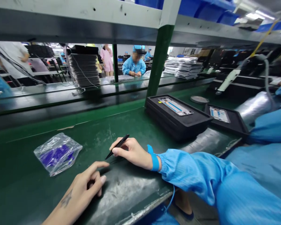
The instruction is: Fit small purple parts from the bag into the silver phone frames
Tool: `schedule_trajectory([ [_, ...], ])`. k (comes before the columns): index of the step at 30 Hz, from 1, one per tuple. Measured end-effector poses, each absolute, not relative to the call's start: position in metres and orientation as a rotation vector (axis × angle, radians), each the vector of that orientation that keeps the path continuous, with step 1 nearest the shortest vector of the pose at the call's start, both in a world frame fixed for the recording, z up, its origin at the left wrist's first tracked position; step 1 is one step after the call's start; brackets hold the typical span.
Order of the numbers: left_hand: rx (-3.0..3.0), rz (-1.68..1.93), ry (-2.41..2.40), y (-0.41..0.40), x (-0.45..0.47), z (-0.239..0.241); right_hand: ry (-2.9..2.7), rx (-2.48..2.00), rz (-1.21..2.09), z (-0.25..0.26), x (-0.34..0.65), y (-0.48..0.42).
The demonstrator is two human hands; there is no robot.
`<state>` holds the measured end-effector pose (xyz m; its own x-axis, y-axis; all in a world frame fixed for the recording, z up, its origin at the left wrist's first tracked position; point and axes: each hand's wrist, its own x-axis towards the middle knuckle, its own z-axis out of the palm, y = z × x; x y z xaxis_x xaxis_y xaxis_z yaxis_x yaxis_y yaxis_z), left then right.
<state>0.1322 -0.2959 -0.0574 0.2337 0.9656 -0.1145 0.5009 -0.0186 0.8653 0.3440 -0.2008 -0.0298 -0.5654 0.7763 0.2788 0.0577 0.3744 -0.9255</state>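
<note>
My right hand [131,152] rests on the green bench mat [121,125] and grips black tweezers [117,146], tips pointing down-left at the mat. A blue wrist strap and a blue sleeve cover that arm. My left hand [86,184] lies on the mat just below the tweezer tips, index finger stretched out, the other fingers curled under; nothing shows in it. A clear plastic bag with small blue parts [57,153] lies to the left of both hands.
A stack of black trays [178,117] with a phone frame on top stands at the right, with another tray [224,118] beside it. A silver duct [253,107], a hanging electric screwdriver [227,80] and shelving overhead. Other workers stand beyond the bench.
</note>
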Motion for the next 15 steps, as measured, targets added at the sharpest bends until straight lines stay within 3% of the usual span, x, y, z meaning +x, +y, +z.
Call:
schedule_trajectory([
  [5, 1.669, 0.555, 1.355, -0.296, 0.129, -0.052, -1.914, -0.763, 1.203, -0.028, 0.344, -0.201],
  [15, 1.423, 0.789, 0.761, -0.305, 0.135, -0.011, -1.982, -0.727, 1.149, -0.026, 0.345, -0.192],
])
